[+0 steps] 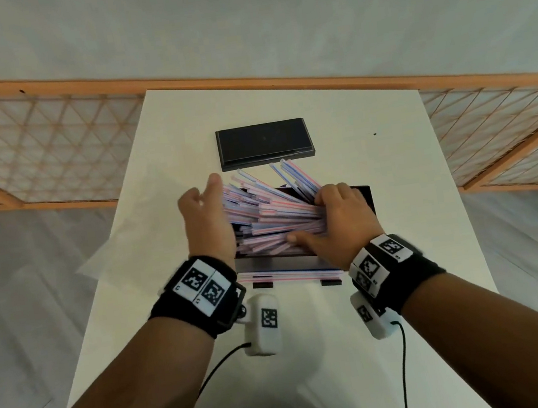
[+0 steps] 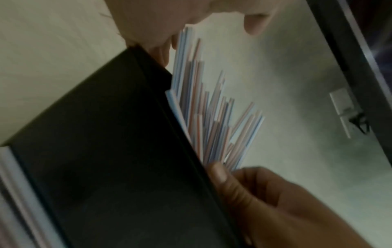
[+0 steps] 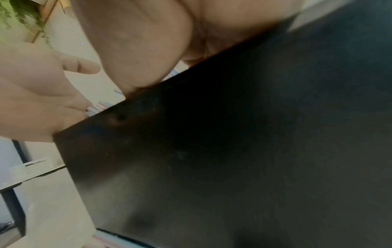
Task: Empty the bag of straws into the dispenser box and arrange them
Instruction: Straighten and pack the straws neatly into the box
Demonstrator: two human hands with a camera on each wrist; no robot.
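A heap of red- and blue-striped straws (image 1: 268, 210) lies fanned and uneven in the open black dispenser box (image 1: 303, 258) at mid-table. My left hand (image 1: 207, 219) stands edge-on against the straws' left ends, fingers straight. My right hand (image 1: 342, 217) grips their right ends, fingers curled over the top and thumb along the near side. The left wrist view shows the straws (image 2: 207, 117) rising past the box wall (image 2: 106, 151). In the right wrist view the box wall (image 3: 233, 151) fills most of the picture, with a few straw tips (image 3: 95, 109) showing. The clear bag (image 1: 112, 257) lies flat at the left.
The box's black lid (image 1: 264, 142) lies flat just behind the box. A few straws (image 1: 288, 274) sit in the box's front slot. The white table (image 1: 394, 169) ends close on both sides, with a wooden lattice screen (image 1: 27, 141) beyond it.
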